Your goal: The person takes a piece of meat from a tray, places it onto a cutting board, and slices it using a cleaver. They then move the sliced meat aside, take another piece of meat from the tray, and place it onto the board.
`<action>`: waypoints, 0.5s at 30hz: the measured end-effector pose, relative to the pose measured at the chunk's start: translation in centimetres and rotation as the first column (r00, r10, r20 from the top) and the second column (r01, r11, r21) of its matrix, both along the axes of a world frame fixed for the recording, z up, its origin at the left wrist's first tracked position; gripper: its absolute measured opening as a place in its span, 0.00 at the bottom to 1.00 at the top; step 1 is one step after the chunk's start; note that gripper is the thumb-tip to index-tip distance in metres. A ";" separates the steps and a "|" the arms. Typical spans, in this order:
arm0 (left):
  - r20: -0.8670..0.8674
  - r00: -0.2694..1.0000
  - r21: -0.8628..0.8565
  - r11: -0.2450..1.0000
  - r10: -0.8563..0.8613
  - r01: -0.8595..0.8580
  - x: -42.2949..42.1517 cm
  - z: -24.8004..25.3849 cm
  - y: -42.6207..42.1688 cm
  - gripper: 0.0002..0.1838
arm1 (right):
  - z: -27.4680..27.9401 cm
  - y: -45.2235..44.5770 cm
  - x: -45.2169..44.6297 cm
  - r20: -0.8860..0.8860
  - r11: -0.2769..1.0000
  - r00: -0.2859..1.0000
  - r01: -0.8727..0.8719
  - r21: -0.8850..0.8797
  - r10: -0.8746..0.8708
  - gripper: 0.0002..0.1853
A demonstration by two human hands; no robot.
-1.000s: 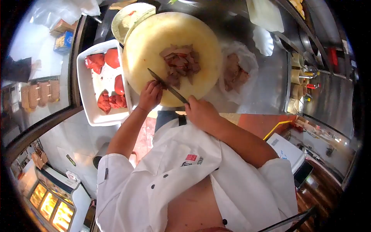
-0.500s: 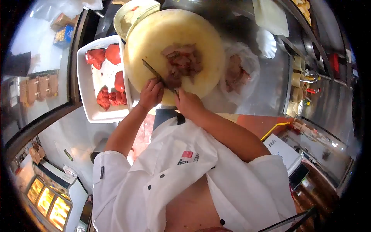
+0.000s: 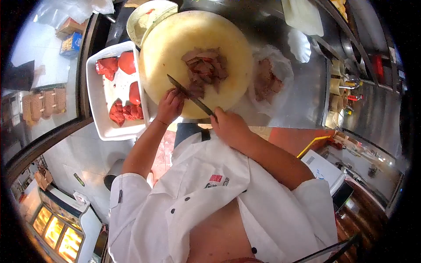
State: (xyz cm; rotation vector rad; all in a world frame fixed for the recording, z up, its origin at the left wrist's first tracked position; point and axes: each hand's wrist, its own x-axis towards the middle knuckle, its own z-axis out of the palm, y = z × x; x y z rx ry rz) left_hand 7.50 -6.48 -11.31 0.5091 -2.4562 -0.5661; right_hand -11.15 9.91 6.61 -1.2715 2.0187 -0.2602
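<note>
A knife [image 3: 197,101] lies slantwise over the lower part of a round, thick chopping board [image 3: 160,48]. Its handle is in my right hand [image 3: 230,126], closed near the board's lower right edge. Beside the blade, at the lower left of the board, my left hand [image 3: 170,106] has its fingers curled down; whatever is under them is hidden. Just past the blade sits a pile of thin brownish-pink meat slices [image 3: 206,68].
Left of the board stands a white tub [image 3: 92,94] with several dark red pieces, apparently liver [image 3: 127,62]. A bowl [image 3: 137,24] adjoins the board's upper left. To the right are a plastic bag of meat [image 3: 267,81], a white scalloped dish [image 3: 300,46] and a pale rectangular board [image 3: 302,16].
My right hand has drawn back to the right and slightly down, and the knife has slid with it, showing more blade. My left hand stays nearly in place.
</note>
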 end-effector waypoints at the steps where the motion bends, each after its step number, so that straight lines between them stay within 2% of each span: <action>1: 0.009 1.000 -0.008 1.000 -0.002 0.002 0.0 -0.1 0.0 0.12 | 0.0 0.2 -0.1 -0.001 1.000 1.000 0.003 -0.001 -0.003 0.13; 4: 0.010 1.000 0.021 1.000 -0.009 0.009 -0.1 -0.2 0.1 0.12 | 0.2 0.4 -0.2 0.020 1.000 1.000 0.002 -0.028 -0.001 0.13; 6: 0.003 1.000 0.055 0.998 -0.009 0.009 -0.1 -0.1 0.1 0.12 | 0.8 -0.2 -0.3 0.040 0.993 0.999 -0.032 0.110 0.028 0.16; 7: 0.000 1.000 0.030 1.000 0.008 -0.008 -0.1 0.0 0.1 0.13 | 0.7 -0.4 -0.3 0.041 0.993 0.999 -0.032 0.110 0.028 0.16; 13: -0.014 1.000 0.013 1.000 0.018 -0.018 -0.4 1.1 0.1 0.13 | -0.7 -1.2 0.2 0.034 0.990 0.999 0.029 0.136 -0.034 0.12; 15: -0.012 1.000 0.008 1.000 0.015 -0.015 -0.4 1.0 0.0 0.12 | -1.9 -1.1 0.5 0.020 1.000 0.999 0.029 0.005 -0.029 0.12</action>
